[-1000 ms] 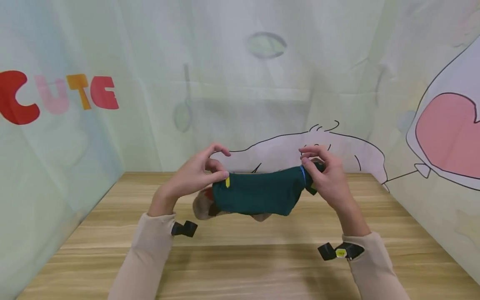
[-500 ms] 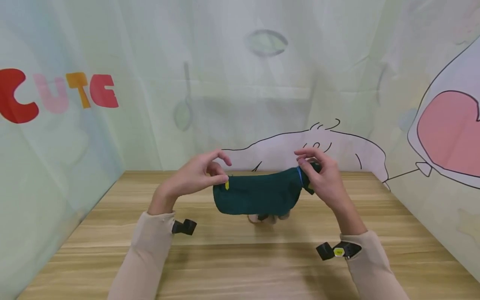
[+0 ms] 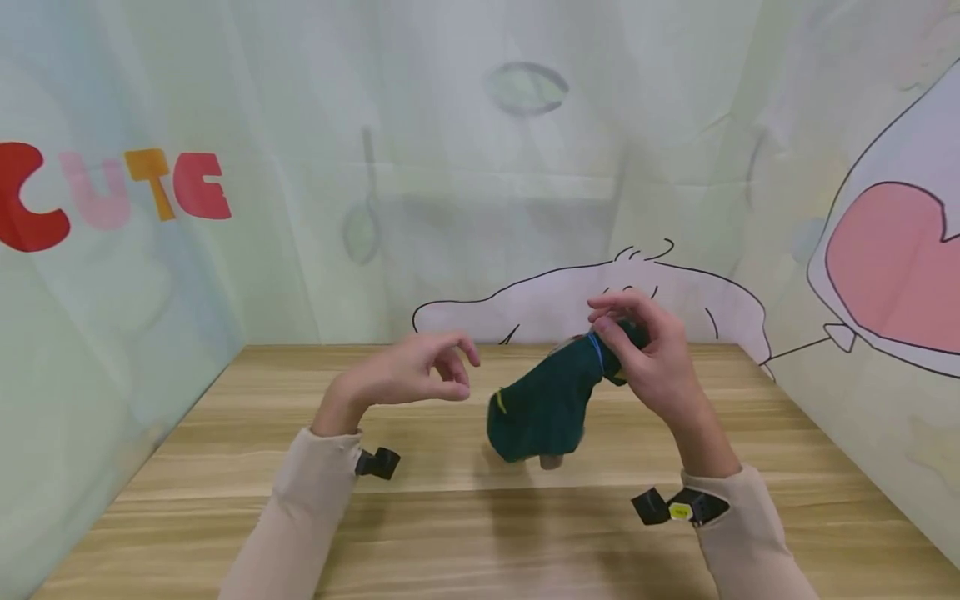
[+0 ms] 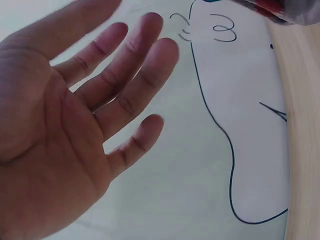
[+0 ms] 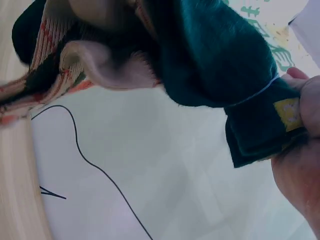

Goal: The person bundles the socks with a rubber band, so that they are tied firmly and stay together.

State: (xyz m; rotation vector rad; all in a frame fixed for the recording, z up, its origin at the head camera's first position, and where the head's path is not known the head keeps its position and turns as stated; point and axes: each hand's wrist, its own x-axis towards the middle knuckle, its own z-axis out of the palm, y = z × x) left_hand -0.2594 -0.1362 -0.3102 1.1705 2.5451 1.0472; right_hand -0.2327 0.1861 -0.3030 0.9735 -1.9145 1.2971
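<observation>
A dark green sock [image 3: 540, 408] hangs slanting in the air, its cuff uppermost at the right. My right hand [image 3: 656, 354] pinches that cuff between thumb and fingers. A thin blue line rings the sock below the cuff, and a yellow mark shows near its lower left end. In the right wrist view, beige and reddish fabric with loose threads [image 5: 107, 65] dangles behind the green cloth; where it joins is hidden. My left hand [image 3: 412, 371] is left of the sock and apart from it, fingers loosely bent, holding nothing.
Below both hands lies a wood-grain table [image 3: 420, 517]. A printed cloth backdrop [image 3: 480, 192] rises along its back and sides, with coloured letters at left and a pink heart at right. Each wrist wears a small black camera.
My left hand has let go of the sock's left end and drawn back a little. That end has swung down and to the right. My right hand keeps its pinch on the cuff.
</observation>
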